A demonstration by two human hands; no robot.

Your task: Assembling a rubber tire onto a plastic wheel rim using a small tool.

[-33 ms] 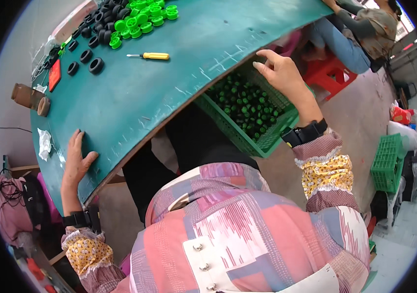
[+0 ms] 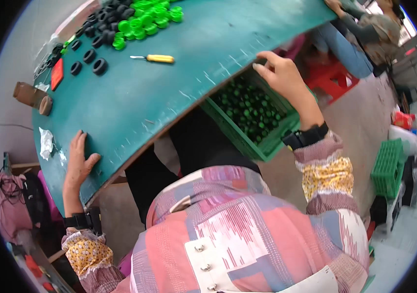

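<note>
View shifted slightly, left hand spread on table, right hand near crate, grip curled but unclosed

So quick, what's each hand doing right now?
Left hand: open, resting on the table, nothing seen in it.
Right hand: partly open near the table's edge, fingers curled, nothing visible in its grip.

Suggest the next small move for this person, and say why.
Probably lift the left hand and reach for a loose black ring: that hand lies open on the green table with nothing visible in it, and the ring sits apart from the black heap, with bare tabletop between ring and hand.
</note>
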